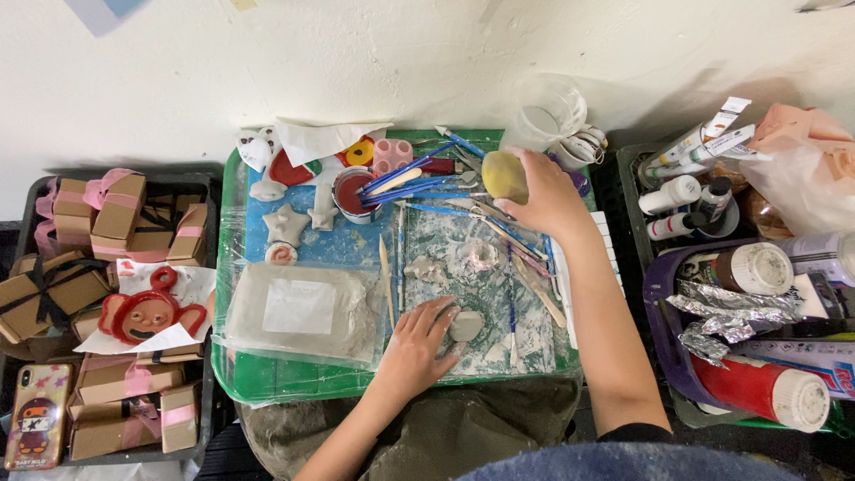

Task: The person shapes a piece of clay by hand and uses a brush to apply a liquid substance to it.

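Observation:
My right hand (545,198) holds a yellow sponge (504,176) above the far side of a green tray (233,267), near a clear plastic cup (545,110). My left hand (415,346) rests on the tray's near part, fingers on a small grey clay lump (465,325). Around them lie blue-handled and wooden modelling tools (426,183), small clay pieces (287,223) and a plastic-wrapped block of grey clay (303,312).
A black crate at left holds brown gift boxes (114,210) with pink ribbon and a red ceramic face (142,313). A phone (37,415) lies at bottom left. Paint tubes (704,142), bottles and crumpled foil (728,313) crowd the right side.

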